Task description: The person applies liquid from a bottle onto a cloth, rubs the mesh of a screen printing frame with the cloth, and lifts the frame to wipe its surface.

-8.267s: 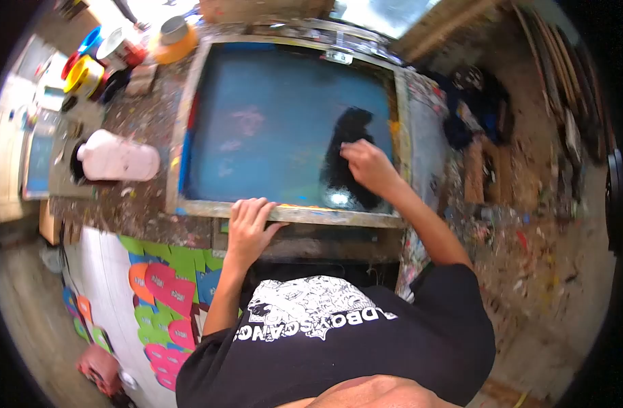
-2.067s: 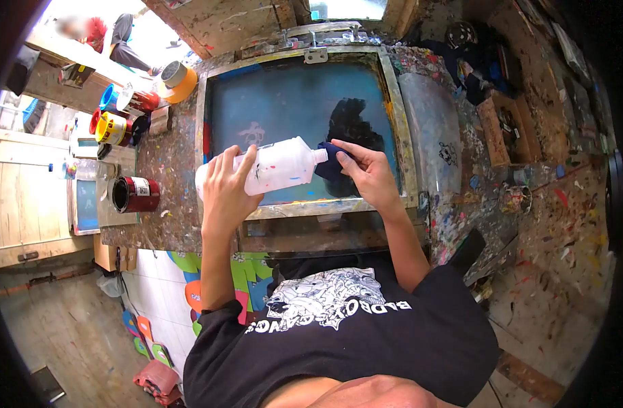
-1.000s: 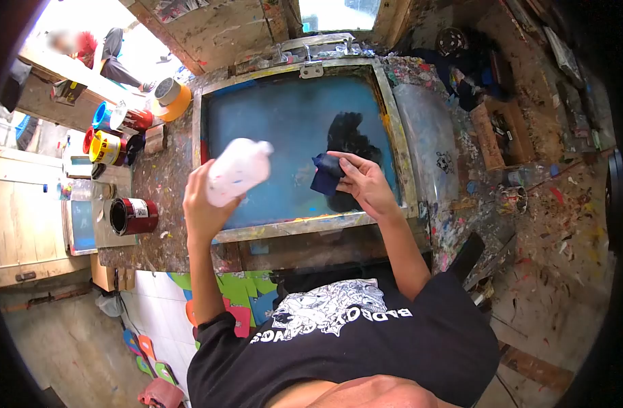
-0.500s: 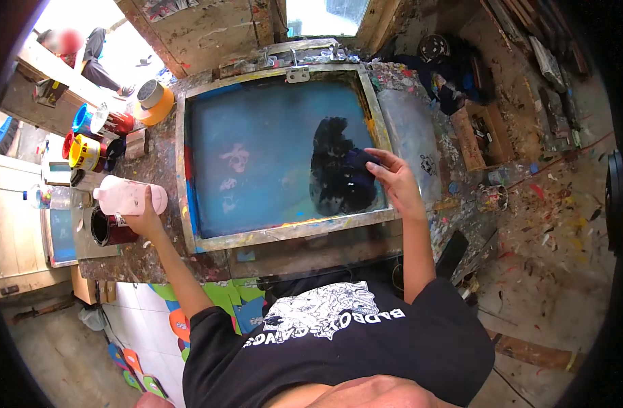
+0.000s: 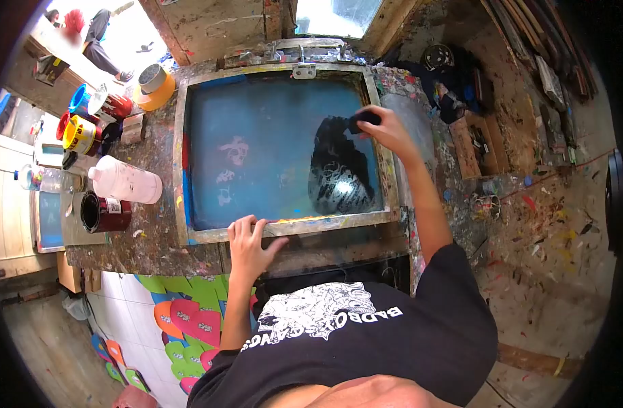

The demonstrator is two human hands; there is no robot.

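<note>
A wooden-framed printing screen (image 5: 183, 177) with blue mesh lies on the paint-stained table. Wet black ink (image 5: 332, 153) covers a patch at the right of the mesh, with a lighter, shiny area low in it. My right hand (image 5: 390, 134) pinches a dark sponge-like pad (image 5: 363, 121) at the top right of that patch. Over the front edge of the frame rests my left hand (image 5: 249, 246), fingers stretched and thumb spread, holding nothing. Pale figure shapes (image 5: 233, 151) show in the mesh at the left.
Left of the screen stand a pink-white bottle (image 5: 126, 180), a dark ink can (image 5: 106, 212) and several paint tubs (image 5: 81, 134). A metal hinge clamp (image 5: 304, 71) is at the screen's back edge. A cardboard box (image 5: 476, 146) sits at right. Colourful cut-outs (image 5: 192, 319) lie below the table.
My left hand has let go of the bottle, now standing on the table, and moved right to the frame. My right hand has moved the pad up; part of the black patch is now wiped lighter.
</note>
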